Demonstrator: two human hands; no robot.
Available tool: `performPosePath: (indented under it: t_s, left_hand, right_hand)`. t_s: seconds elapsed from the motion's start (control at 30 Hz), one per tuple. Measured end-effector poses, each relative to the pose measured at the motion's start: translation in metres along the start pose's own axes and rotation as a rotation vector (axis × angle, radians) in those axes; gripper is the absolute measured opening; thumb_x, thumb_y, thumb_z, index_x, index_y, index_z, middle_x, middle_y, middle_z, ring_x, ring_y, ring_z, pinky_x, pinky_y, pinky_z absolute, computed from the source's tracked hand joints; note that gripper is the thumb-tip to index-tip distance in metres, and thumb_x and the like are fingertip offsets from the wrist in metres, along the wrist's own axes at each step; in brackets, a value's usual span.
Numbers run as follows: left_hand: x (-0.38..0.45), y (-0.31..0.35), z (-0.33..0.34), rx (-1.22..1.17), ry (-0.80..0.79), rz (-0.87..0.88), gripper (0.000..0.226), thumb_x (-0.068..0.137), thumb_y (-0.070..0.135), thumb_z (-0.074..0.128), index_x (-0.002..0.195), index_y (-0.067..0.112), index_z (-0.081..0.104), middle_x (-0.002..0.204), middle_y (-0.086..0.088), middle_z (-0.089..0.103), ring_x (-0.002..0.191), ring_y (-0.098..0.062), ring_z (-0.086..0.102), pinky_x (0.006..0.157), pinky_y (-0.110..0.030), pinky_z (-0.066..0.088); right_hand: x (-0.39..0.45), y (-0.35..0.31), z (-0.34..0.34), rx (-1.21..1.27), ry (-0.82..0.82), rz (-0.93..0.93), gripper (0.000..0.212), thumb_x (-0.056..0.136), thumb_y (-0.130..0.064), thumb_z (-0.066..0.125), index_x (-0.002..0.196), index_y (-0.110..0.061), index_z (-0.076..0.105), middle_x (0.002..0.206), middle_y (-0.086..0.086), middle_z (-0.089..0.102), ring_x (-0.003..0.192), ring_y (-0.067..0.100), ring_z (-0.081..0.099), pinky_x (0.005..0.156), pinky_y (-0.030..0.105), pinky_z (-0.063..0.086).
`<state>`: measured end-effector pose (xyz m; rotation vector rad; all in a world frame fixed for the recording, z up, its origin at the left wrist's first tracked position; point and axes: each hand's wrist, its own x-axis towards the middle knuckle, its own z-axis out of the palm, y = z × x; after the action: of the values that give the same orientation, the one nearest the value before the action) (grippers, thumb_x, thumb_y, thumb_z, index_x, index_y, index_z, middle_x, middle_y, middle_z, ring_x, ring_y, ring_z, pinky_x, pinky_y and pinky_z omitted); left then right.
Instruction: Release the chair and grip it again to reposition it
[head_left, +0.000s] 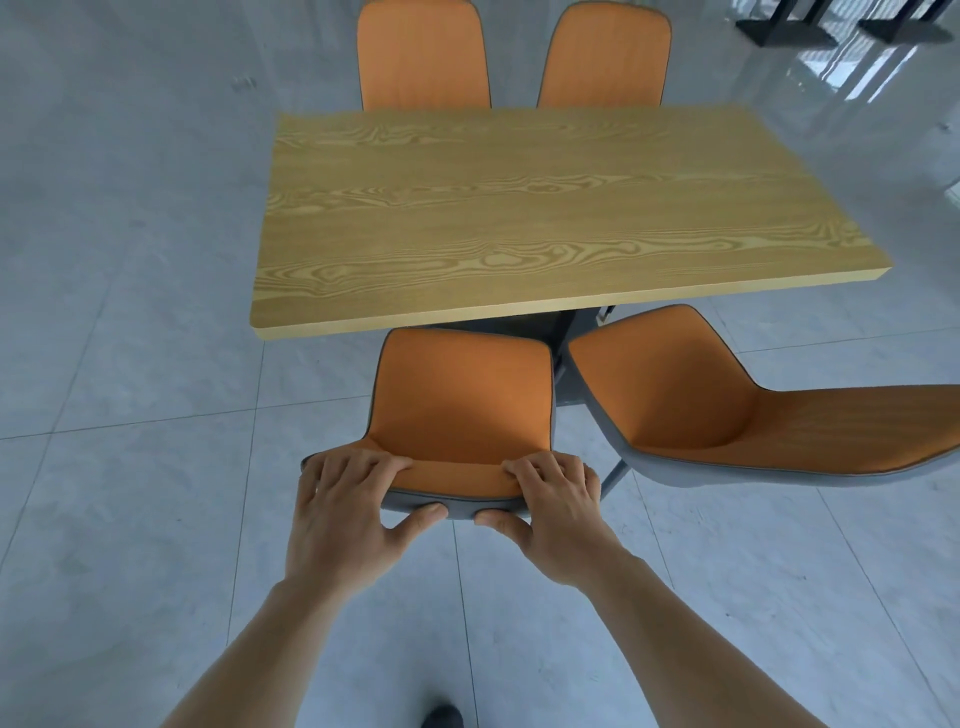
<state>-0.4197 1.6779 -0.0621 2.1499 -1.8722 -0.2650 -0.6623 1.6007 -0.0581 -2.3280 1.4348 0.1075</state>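
Note:
An orange chair with a grey shell (462, 400) stands in front of me, its seat partly under the near edge of a wooden table (519, 208). My left hand (348, 514) grips the left part of the backrest's top edge, fingers over the orange front and thumb on the grey back. My right hand (550, 514) grips the right part of the same edge in the same way. The two thumbs lie close together on the grey rim.
A second orange chair (727, 410) stands to the right, turned sideways and away from the table. Two more orange chairs (423, 52) (605, 57) face me across the table. Grey tiled floor lies all around. Black table bases (789, 28) show at the top right. A dark shoe (441, 717) is below.

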Motion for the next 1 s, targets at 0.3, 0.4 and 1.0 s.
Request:
performPosePath:
  t_s: [0.3, 0.4, 1.0]
  left_hand:
    - [0.032, -0.041, -0.017, 0.049, -0.051, 0.042, 0.067, 0.081, 0.091, 0.032, 0.119, 0.043, 0.060, 0.117, 0.019, 0.060, 0.120, -0.016, 0.051, 0.108, -0.038, 0.036]
    - [0.031, -0.035, -0.014, 0.052, -0.038, 0.043, 0.065, 0.082, 0.089, 0.036, 0.116, 0.040, 0.061, 0.115, 0.015, 0.062, 0.117, -0.019, 0.053, 0.106, -0.041, 0.039]
    - [-0.023, 0.050, 0.011, 0.124, -0.025, -0.043, 0.068, 0.079, 0.095, 0.033, 0.098, 0.035, 0.059, 0.092, 0.014, 0.064, 0.090, -0.018, 0.059, 0.085, -0.039, 0.040]
  right_hand:
    - [0.028, -0.030, 0.007, 0.041, 0.021, 0.023, 0.094, 0.079, -0.094, 0.014, 0.142, -0.032, 0.046, 0.141, -0.008, 0.048, 0.135, 0.029, 0.034, 0.114, 0.051, 0.025]
    - [0.027, -0.025, 0.004, 0.052, 0.003, 0.017, 0.094, 0.079, -0.092, 0.014, 0.144, -0.033, 0.045, 0.141, -0.009, 0.047, 0.136, 0.028, 0.033, 0.115, 0.050, 0.023]
    - [-0.019, 0.053, -0.010, 0.022, -0.056, -0.164, 0.100, 0.076, -0.095, 0.002, 0.140, -0.034, 0.048, 0.135, -0.012, 0.049, 0.131, 0.025, 0.036, 0.114, 0.045, 0.025]
